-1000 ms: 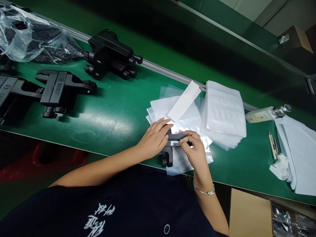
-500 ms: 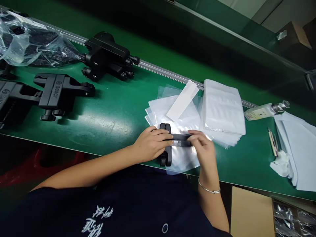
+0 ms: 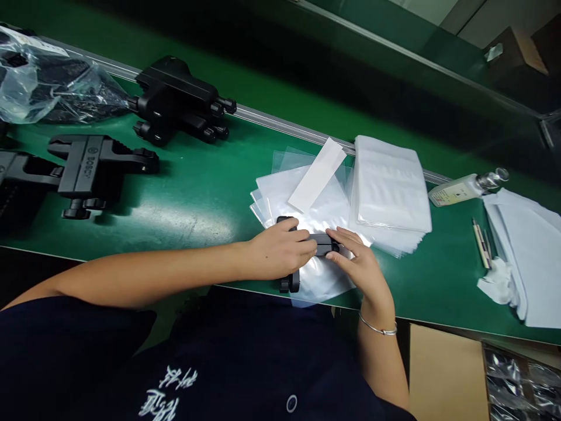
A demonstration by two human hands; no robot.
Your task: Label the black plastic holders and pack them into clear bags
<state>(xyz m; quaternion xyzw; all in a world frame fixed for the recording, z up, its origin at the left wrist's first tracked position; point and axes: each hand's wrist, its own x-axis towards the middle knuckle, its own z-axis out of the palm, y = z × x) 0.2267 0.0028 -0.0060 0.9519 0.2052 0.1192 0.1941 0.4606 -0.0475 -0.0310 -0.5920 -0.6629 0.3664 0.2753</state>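
Observation:
A black plastic device with a bar and a knobbed crosspiece lies on clear plastic bags near the table's front edge. My left hand is closed round the bar beside the crosspiece, covering much of both. At the bar's right end, my right hand grips it between thumb and fingers. Just behind the device, a white paper strip rests on the bags. To the right of that strip is a thick stack of white bags.
More black devices stand on the green table at left, near a plastic-wrapped bundle. At right are a bottle, pens, crumpled tissue and white sheets. A cardboard box sits below the edge.
The bar's open channel with a small white label no longer shows; a closed grey-black face does. My left hand has shifted over the bar, and the view has moved slightly.

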